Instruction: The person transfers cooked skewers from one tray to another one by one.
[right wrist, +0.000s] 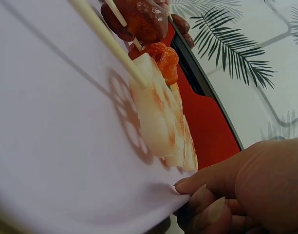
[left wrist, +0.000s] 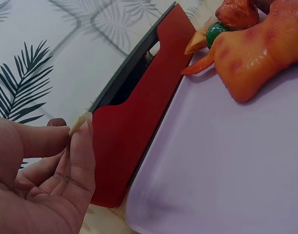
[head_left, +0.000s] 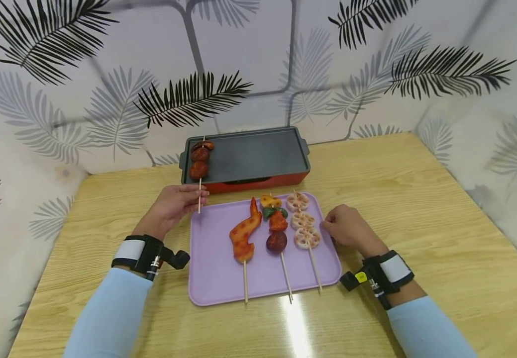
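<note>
My left hand (head_left: 175, 206) pinches the stick of a skewer (head_left: 198, 170) between thumb and fingers. The skewer's brown pieces lie on the left end of a dark grill plate (head_left: 254, 154) with a red base. A lilac tray (head_left: 213, 278) stands in front of the grill. Its right rim is pinched by my right hand (head_left: 348, 226), the thumb on top and fingers below, seen in the right wrist view. On the tray are a chicken wing skewer (head_left: 242, 236), a mixed skewer (head_left: 277, 223) and a lotus root skewer (head_left: 303, 219).
A wooden table (head_left: 388, 184) bears the grill and tray. Behind it hangs a pale cloth (head_left: 258, 54) with leaf patterns. The sticks of the mixed and lotus root skewers reach past the tray's front rim.
</note>
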The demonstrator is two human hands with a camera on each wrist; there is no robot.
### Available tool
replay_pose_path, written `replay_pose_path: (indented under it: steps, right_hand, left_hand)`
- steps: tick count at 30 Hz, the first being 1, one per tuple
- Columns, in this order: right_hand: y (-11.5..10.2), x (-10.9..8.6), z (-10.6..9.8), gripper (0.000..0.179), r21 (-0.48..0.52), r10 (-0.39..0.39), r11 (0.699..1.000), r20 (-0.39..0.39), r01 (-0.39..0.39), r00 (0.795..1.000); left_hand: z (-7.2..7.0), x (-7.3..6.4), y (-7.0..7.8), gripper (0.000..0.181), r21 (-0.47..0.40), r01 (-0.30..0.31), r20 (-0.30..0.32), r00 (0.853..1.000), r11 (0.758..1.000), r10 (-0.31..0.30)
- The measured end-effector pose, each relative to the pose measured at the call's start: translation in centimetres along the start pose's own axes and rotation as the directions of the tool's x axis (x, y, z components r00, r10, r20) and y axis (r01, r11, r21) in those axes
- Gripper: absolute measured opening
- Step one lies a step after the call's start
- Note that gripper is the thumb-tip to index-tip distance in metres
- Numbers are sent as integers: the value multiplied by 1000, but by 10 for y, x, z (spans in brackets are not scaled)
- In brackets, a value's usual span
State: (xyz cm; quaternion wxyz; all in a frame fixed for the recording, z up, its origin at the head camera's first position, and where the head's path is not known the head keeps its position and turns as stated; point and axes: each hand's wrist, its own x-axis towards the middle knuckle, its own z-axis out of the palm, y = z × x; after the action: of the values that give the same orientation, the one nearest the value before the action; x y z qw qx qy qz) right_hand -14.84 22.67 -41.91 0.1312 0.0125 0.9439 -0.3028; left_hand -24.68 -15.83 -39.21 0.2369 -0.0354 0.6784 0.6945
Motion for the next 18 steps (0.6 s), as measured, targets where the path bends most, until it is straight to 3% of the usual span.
replay_pose_path:
  steps: [12, 18]
  right_hand:
    - [3, 2, -2, 23, 3, 4, 1000, -12, -4, 1000]
    - [2, 1, -1, 22, 12, -27, 1000, -15, 27, 1000]
  left_hand:
    - [14, -13, 10, 35, 77, -52, -30, 998, 996, 55]
    - [21, -37, 11, 37, 76, -83, -56, 995, 994, 87]
